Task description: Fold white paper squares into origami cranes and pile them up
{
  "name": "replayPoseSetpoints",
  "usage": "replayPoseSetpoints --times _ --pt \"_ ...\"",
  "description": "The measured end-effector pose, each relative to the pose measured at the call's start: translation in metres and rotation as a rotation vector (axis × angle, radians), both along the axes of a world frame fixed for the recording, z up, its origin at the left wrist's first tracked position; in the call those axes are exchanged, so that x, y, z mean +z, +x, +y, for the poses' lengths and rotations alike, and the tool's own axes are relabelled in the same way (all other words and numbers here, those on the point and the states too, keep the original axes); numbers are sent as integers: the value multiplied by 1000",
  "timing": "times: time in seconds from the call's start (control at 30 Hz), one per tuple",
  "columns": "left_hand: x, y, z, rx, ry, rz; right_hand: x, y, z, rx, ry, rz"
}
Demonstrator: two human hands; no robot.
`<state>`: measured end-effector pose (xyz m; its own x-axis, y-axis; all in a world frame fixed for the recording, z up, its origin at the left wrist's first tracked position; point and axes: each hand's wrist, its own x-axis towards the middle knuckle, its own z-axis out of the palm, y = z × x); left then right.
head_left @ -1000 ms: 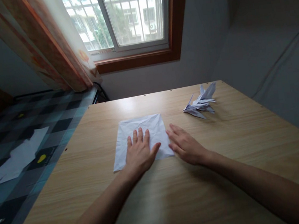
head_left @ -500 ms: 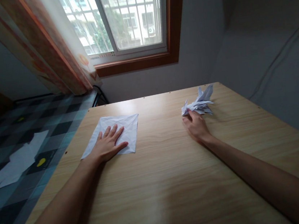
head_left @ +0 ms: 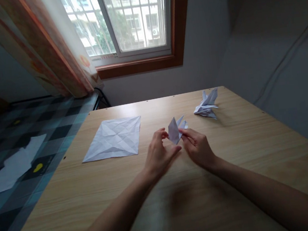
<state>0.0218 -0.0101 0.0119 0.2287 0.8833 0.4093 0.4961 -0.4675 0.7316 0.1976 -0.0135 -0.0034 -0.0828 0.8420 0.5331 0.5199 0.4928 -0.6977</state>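
Over the middle of the table, my right hand pinches a small white origami crane between thumb and fingertips. Its pointed flaps stick up; part of it is hidden by the fingers. Close by on its left is my left hand, thumb and fingers apart, its fingertips at the crane's edge; I cannot tell whether they touch it. A creased white sheet of paper lies unfolded at the left. Farther back on the right sits a cluster of folded white paper pieces, overlapping one another.
The wooden table has its far edge near the wall below a barred window. To the left, a bed with a checkered cover holds loose white paper. A curtain hangs beside the window.
My left hand has lifted off the creased sheet and moved right to the middle. My right hand has taken the crane from the paper cluster and brought it nearer, leftward.
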Motion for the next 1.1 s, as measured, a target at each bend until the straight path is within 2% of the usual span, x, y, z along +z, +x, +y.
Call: replayPoseSetpoints --times 0.07,0.17,0.23,0.33,0.4,0.47,0.57,0.67,0.83,1.1 --pt "-5 12 -2 34 -67 -42 0 -1 -4 25 13 -30" --pt "-8 15 -1 80 -156 -112 0 -3 -7 66 57 -29" --pt "-7 12 1 76 -250 -270 0 -4 -8 58 99 14" --pt "-5 8 4 -17 -429 -601 0 -4 -7 -91 121 169" --pt "-5 7 5 -97 -510 -757 -2 -3 -5 -130 40 284" --pt "-6 6 4 -167 -553 -830 -5 -3 -2 -24 -107 393" --pt "-10 7 2 -268 -611 -848 -8 -6 -1 234 -292 518" --pt "-14 9 0 -323 -618 -818 -10 -9 -3 367 -377 568" --pt "-17 8 0 -296 -519 -684 -12 -9 -3 379 -420 640" --pt "-18 6 1 -198 -413 -551 -11 -8 -4 349 -415 621"
